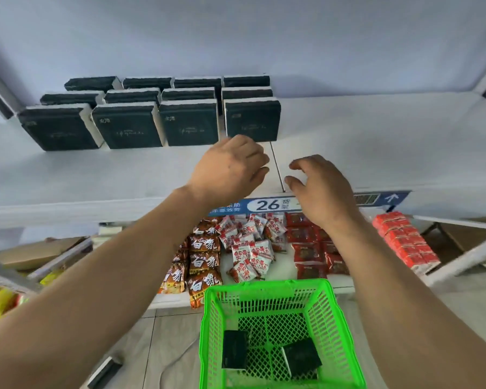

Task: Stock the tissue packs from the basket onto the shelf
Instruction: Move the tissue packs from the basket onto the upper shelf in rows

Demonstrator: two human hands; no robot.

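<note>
1. Nearest the camera sits the green basket on the floor, below the shelf edge — handy for reaching down between placements. Two dark tissue packs are left in it: one standing on edge at the left, one lying tilted at the right. I judge the task is nearly done, with these two still to stock.

2. Just beyond, the lower shelf holds snack packets: brown ones, red-and-white ones and dark red ones. They are none of the task's goods.

3. Above them both forearms reach over the front of the upper shelf. The left hand and the right hand are both empty, fingers loosely bent and apart, grasping nothing. The left hand's fingertips lie near the front edge of the nearest pack; whether they touch it I cannot tell.

4. Farthest back, the shelved tissue packs stand in four columns, three deep, faces tilted forward so the labels read — a tidy grid, with bare shelf to the right for more.

5. A blue shelf label marked 26 runs along the shelf lip.
</note>
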